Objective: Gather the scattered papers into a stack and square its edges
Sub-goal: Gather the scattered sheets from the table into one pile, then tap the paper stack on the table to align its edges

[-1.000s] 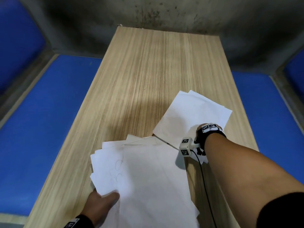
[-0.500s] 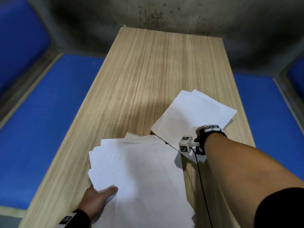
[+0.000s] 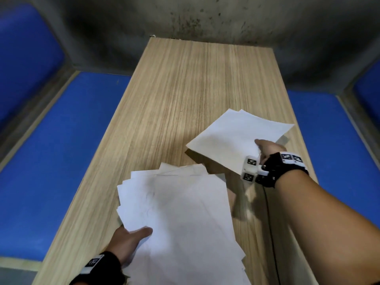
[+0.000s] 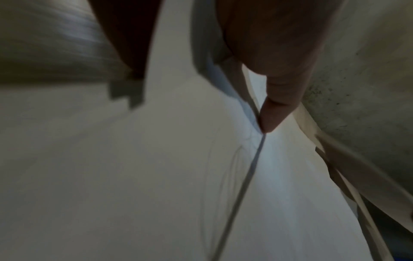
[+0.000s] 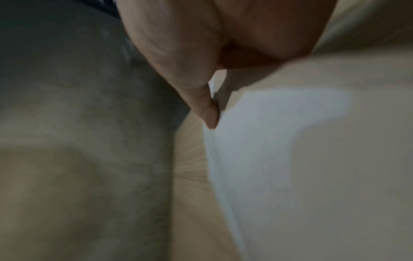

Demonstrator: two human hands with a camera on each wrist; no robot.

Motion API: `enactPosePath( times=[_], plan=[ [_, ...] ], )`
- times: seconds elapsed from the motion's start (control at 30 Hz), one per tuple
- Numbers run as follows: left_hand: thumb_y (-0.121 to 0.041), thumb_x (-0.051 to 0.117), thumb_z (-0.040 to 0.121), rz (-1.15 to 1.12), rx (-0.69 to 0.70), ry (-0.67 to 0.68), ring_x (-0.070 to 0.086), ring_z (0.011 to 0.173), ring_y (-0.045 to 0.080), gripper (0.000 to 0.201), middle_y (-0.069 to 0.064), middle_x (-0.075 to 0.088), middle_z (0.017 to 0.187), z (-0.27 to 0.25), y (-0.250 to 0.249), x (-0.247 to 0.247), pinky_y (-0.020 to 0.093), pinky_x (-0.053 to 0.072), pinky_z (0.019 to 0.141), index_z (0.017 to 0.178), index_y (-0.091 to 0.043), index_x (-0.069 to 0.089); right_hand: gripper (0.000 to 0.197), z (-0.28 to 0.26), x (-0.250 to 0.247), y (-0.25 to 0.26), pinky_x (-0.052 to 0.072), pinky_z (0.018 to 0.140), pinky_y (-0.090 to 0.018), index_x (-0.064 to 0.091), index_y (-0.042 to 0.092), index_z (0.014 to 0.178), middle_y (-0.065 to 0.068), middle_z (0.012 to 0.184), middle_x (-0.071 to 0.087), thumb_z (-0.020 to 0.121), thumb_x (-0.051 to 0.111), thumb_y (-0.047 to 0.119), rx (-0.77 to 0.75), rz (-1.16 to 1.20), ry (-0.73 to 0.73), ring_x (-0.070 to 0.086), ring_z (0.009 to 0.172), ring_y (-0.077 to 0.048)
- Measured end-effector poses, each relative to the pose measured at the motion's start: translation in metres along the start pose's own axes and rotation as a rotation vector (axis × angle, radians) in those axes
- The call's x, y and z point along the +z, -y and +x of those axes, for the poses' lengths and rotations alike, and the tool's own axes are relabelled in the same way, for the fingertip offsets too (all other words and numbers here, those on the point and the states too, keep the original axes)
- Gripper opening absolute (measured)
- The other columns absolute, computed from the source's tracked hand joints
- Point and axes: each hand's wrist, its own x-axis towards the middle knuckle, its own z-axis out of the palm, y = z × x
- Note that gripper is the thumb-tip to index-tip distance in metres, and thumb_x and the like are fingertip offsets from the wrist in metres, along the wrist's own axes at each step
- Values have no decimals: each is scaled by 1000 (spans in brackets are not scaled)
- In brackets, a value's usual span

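Note:
A fanned pile of several white papers (image 3: 181, 219) lies on the near part of the wooden table (image 3: 185, 89). My left hand (image 3: 129, 241) grips the pile's left edge, thumb on top; the left wrist view shows the thumb (image 4: 272, 113) pressed on the sheets (image 4: 156, 176). A smaller bundle of white sheets (image 3: 236, 138) is lifted off the table at the right, casting a shadow below. My right hand (image 3: 265, 149) pinches its near right edge, thumb on top. In the blurred right wrist view the thumb (image 5: 205, 109) lies on that bundle (image 5: 290, 159).
The table is narrow and runs away from me to a stained grey wall (image 3: 205, 17). Blue padded surfaces (image 3: 61, 151) flank it on both sides. A black cable (image 3: 271, 233) runs from my right wrist camera along the forearm.
My right hand has lifted the right bundle off the table and raised it slightly. The left hand keeps its hold on the near pile.

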Motion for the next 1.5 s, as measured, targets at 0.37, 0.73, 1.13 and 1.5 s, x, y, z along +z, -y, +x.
enactPosePath(
  times=[0.37, 0.73, 1.13, 1.5],
  plan=[
    [-4, 75, 80, 239, -129, 192, 73, 76, 23, 35, 18, 74, 102, -1, -18, -15, 22, 56, 53, 111, 6, 65, 23, -93, -41, -122, 52, 91, -57, 66, -2, 110, -29, 108, 70, 88, 59, -3, 63, -192, 437, 69, 97, -40],
    [-73, 48, 80, 379, -219, 207, 50, 119, 17, 64, -12, 57, 127, -14, -29, -2, 40, 33, 98, 130, -34, 50, 76, -111, 37, -188, 27, 118, -39, 14, 29, 154, -3, 154, 33, 86, 48, 39, -215, -637, 408, 34, 140, -23],
    [-2, 61, 87, 39, -126, 310, 64, 104, 50, 32, 28, 69, 113, -7, -50, -8, 59, 49, 93, 119, -3, 64, 34, -110, 15, -161, 54, 84, -27, 65, 19, 121, 8, 111, 72, 92, 63, 36, -136, -150, 374, 70, 102, -12],
    [-25, 51, 97, 384, -94, 137, 61, 111, 34, 30, 19, 65, 121, -26, 1, -20, 44, 44, 99, 114, -3, 62, 44, -101, -19, -204, 56, 86, -34, 60, -4, 79, -23, 87, 71, 80, 60, 40, -43, -500, 372, 70, 83, -35]
  ],
)
